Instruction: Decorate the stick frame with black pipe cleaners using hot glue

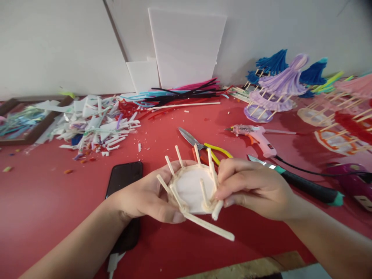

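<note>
Scissors (190,138) and glue gun (259,138) behind, phone (124,177) to the left. White round base (189,186) up over red table (171,252), left hand (148,197) cupping one side, right hand (255,188) pinching the other.

This looks like a craft workshop. A red bench (35,201) carries a pink glue gun (257,135), scissors (188,136), fuzzy coloured stems (186,94), heaped white scraps (97,123) and a purple tiered model (283,80).
</note>
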`<state>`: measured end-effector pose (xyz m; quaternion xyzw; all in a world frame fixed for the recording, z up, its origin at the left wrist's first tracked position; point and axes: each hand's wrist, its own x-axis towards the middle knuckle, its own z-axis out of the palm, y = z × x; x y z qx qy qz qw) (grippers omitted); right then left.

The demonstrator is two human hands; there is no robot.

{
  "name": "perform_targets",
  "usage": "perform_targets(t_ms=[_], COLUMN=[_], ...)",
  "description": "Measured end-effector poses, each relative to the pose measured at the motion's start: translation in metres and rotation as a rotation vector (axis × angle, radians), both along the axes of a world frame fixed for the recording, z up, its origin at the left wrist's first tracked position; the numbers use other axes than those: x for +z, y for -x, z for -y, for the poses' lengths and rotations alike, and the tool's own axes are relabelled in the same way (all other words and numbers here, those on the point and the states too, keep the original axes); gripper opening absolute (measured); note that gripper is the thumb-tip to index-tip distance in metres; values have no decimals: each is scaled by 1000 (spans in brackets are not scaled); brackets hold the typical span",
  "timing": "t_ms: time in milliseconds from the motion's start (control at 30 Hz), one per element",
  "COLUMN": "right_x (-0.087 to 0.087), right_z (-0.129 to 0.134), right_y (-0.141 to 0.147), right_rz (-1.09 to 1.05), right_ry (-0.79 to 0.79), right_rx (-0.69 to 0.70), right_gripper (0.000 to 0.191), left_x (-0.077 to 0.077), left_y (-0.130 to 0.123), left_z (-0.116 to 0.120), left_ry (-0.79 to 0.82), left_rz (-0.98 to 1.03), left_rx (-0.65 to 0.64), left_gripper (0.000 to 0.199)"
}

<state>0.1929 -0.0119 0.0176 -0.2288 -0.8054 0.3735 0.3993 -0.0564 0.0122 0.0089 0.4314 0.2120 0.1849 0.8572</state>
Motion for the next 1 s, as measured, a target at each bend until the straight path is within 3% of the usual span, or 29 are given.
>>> perform_targets(t_ms=[367, 533, 667, 1000], right_x=[1, -3, -2, -4], right_z=[5, 9, 10, 10], right_y=[0, 4, 6, 0], right_rz=[117, 7, -60, 108], right_ry=[-57, -86, -130, -176], right_rx=[0, -28, -6, -39], right_gripper=[8, 7, 12, 15], left_x=[3, 5, 4, 1], left_y=[-2, -3, -3, -3], left_z=[-3, -3, -2, -4], left_ry=[20, 23, 90, 47], left_rz=[-4, 29, 107, 65], left_rx=[-46, -29, -35, -54], left_gripper=[72, 63, 69, 67])
